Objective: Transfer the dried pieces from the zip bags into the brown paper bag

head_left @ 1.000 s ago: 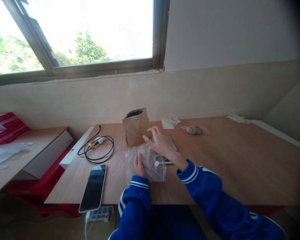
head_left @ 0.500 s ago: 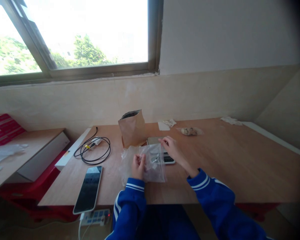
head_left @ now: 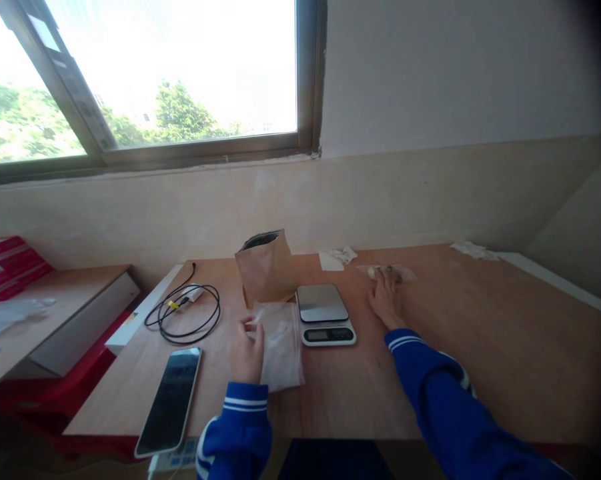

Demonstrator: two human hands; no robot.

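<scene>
My left hand (head_left: 247,350) pinches the top left corner of a clear plastic bag (head_left: 280,347) that lies flat on the wooden table (head_left: 480,360). Just right of the bag sits a small digital scale (head_left: 325,315) with a steel platform. My right hand (head_left: 384,300) is stretched out past the scale, fingers on a clear packet of brownish pieces (head_left: 387,272) near the back of the table. An open brown paper pouch (head_left: 265,268) stands upright behind the bag and scale.
A phone (head_left: 170,401) lies screen-up near the table's left front corner. A coiled black cable (head_left: 185,310) lies at the back left. White paper scraps (head_left: 336,257) rest near the wall. A lower side table (head_left: 55,307) with a red box (head_left: 10,267) stands at left.
My right hand left the plastic bag and scale and reached right and back to the packet. The bag, held up before, now lies flat, and the scale is uncovered.
</scene>
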